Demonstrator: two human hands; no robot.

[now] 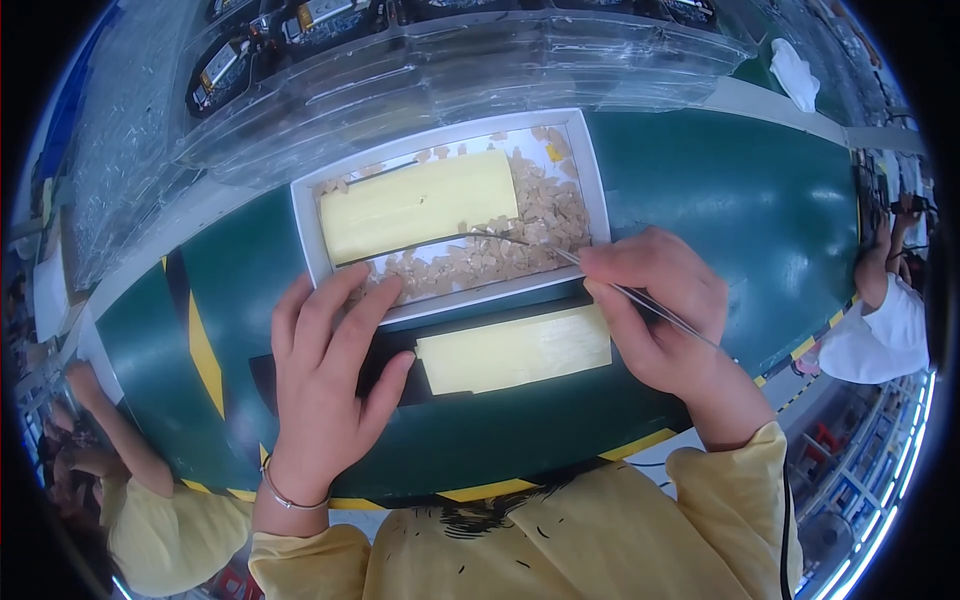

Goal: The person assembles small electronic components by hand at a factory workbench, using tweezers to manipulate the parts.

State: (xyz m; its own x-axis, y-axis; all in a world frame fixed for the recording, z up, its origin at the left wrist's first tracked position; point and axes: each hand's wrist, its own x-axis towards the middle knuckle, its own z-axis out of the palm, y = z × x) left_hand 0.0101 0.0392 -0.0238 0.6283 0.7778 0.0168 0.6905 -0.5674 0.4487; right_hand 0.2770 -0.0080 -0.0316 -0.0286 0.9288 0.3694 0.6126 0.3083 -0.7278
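My right hand (672, 285) pinches a pair of thin metal tweezers (672, 317) whose tips are over the right side of a shallow white box (598, 190). Inside the box lie many small tan pieces (545, 205) and a pale yellow sheet (420, 200) with a dark lower edge. Spread fingers of my left hand (325, 370) rest over the box's near left rim, the thumb reaching toward a second yellow sheet (515, 350). That sheet lies on a black strip (410, 385) in front of the box. Whether the tweezer tips grip a piece is too small to tell.
Stacked clear plastic trays (450, 75) with black electronic parts (325, 20) stand behind the box. The green mat (740, 200) has yellow-black tape (205, 350) along its edges. A white cloth (795, 75) lies at the far right. Other people sit at left and right.
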